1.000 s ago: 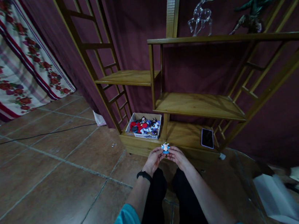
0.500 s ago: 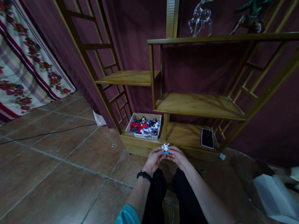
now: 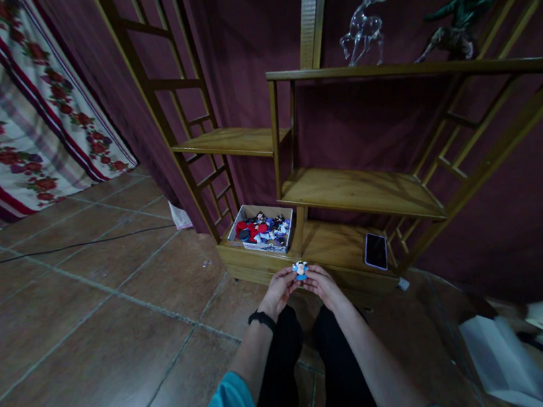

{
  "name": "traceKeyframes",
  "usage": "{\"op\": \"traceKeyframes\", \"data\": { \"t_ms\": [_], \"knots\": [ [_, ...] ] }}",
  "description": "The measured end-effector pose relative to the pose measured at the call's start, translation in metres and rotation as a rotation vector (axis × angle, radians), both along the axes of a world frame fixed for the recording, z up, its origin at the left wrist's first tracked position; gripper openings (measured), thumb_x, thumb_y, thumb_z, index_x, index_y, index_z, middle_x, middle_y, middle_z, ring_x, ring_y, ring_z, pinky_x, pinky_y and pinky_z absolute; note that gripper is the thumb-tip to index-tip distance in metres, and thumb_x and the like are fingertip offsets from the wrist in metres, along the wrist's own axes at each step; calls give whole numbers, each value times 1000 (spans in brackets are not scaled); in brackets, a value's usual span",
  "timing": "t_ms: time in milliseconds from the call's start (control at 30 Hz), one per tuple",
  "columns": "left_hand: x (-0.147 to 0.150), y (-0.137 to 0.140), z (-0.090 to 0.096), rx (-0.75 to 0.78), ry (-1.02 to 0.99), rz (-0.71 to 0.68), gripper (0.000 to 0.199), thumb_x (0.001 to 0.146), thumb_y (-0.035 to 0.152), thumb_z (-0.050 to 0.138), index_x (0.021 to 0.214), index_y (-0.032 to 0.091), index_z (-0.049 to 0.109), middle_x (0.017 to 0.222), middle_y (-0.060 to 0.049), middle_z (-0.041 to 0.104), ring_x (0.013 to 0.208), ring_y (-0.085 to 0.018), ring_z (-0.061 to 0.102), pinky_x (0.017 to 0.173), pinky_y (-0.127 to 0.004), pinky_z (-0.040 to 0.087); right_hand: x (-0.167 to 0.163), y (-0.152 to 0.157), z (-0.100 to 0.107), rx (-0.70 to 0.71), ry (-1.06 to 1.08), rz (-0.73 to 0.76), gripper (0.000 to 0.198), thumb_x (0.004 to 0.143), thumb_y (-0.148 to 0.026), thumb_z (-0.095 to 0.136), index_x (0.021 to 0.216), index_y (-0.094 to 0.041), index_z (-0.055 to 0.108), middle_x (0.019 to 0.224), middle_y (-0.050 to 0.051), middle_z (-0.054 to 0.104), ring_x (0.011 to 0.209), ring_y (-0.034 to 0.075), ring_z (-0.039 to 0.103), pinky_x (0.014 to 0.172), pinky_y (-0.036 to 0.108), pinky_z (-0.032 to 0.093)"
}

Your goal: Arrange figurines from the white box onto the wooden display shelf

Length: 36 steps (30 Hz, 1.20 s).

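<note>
A small toy figurine (image 3: pixel 301 270), light blue and white with a pinkish middle and dark top, is held upright between both hands. My left hand (image 3: pixel 281 287) pinches it from the left, fingers closed. From the other side, my right hand (image 3: pixel 320 282) grips it the same way. Just beyond the hands, an open cardboard box (image 3: pixel 281 249) sits on the lowest shelf, filled with several small red, black, white and purple figures.
A wooden display shelf (image 3: pixel 360 193) stands ahead, its boards at different heights. A phone (image 3: pixel 375 251) lies on the lowest board. On the upper board stand a clear deer ornament (image 3: pixel 363 30) and a green-brown statue (image 3: pixel 465 21). A white box (image 3: pixel 506 359) is on the floor at right.
Both hands still hold the figurine in nearly the same place. The whole view has shifted very slightly.
</note>
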<state>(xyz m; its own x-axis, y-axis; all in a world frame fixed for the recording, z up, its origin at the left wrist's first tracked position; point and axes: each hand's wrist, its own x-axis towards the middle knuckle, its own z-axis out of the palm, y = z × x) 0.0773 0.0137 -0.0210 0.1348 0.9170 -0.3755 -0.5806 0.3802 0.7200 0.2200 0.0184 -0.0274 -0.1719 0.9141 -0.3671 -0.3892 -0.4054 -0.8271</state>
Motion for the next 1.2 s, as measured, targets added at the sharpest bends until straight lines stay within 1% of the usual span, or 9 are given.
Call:
{"op": "traceKeyframes", "data": {
  "t_ms": [333,633,833,1033,1200],
  "knots": [
    [1,1,-1,-4,5,-7,12,68,12,67,80,11,65,72,-6,65,60,-10,60,60,-20,48,-1,-3,4,15,7,-6,27,60,-28,70,83,-21,58,74,1,67,64,12,62,59,23,50],
    [1,0,-3,10,16,52,11,68,12,67,78,12,63,72,-5,65,61,-10,60,59,-20,48,1,-2,2,35,-6,14,26,60,-28,69,84,-22,59,75,0,66,65,11,61,62,23,49],
    [0,1,-5,11,19,40,11,67,12,67,78,11,63,71,-6,65,60,-10,60,58,-20,47,1,-4,2,54,-13,22,27,58,-28,70,82,-21,59,77,0,66,68,12,61,64,24,49],
    [-1,4,-8,-3,16,30,12,67,12,67,78,10,63,70,-6,64,58,-10,59,57,-19,47,1,-4,2,75,-26,35,25,60,-28,69,82,-21,59,81,1,66,71,12,61,66,22,48],
    [-1,4,-9,-7,19,29,12,67,13,67,78,11,63,70,-5,65,58,-9,59,57,-19,47,1,-4,1,62,-18,24,26,58,-29,70,80,-21,59,78,0,66,69,11,61,65,23,48]
  ]
}}
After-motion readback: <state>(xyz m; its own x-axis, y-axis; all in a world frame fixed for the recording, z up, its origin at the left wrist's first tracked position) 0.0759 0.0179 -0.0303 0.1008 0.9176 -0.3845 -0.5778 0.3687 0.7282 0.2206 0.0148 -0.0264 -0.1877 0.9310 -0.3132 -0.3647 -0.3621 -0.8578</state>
